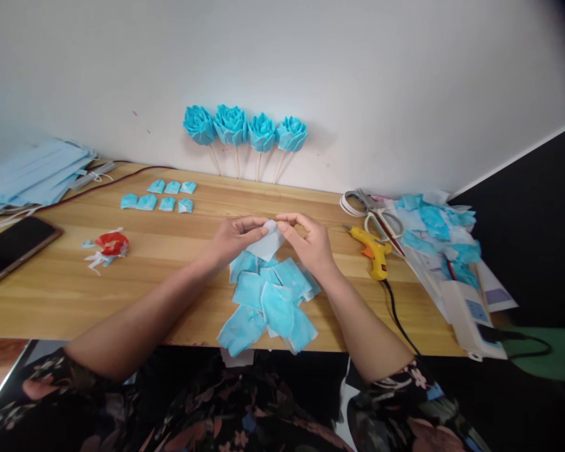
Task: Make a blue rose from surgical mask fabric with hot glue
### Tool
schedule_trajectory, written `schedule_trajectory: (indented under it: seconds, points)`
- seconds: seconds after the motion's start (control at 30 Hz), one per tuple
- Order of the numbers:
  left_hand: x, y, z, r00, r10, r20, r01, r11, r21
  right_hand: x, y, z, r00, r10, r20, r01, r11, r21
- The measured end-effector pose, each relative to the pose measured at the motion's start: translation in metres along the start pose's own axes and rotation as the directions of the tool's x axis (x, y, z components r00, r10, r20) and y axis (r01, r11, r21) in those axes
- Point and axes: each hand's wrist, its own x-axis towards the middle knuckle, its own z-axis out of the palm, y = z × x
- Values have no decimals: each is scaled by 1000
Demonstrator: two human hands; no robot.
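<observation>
Between my two hands, a small pale fabric piece point(266, 243) is pinched near its top edge, its lower corner hanging down. My left hand point(238, 238) grips its left side with thumb and fingers. On the other side, my right hand point(308, 240) pinches it the same way. Just below lies a loose pile of blue fabric pieces point(275, 301), overlapping near the table's front edge. To the left, several small folded blue petals point(146, 202) sit in two rows. The fingertips partly hide the top of the held piece.
Several blue fabric flowers point(231, 125) on sticks lean against the wall. A yellow glue gun point(371, 251), scissors point(376, 213), a tape roll point(353, 203), blue scraps point(437, 220) and a white power strip point(468, 320) are right. Face masks point(32, 172), a phone point(16, 251) and a red wrapper point(112, 243) are left.
</observation>
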Motion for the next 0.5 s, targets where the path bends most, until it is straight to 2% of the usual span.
schedule_trajectory:
  seconds: [0.13, 0.33, 0.5]
  points:
    - [-1, 3, 1, 999, -27, -46, 27, 1000, -8, 0, -2, 1, 999, 35, 2, -36, 998, 48]
    - [-2, 8, 2, 996, -78, -49, 80, 996, 49, -1, -5, 0, 998, 60, 10, -61, 996, 61]
    - [-2, 11, 3, 995, -69, -74, 72, 997, 31, -2, -6, 0, 998, 69, 10, -70, 995, 77]
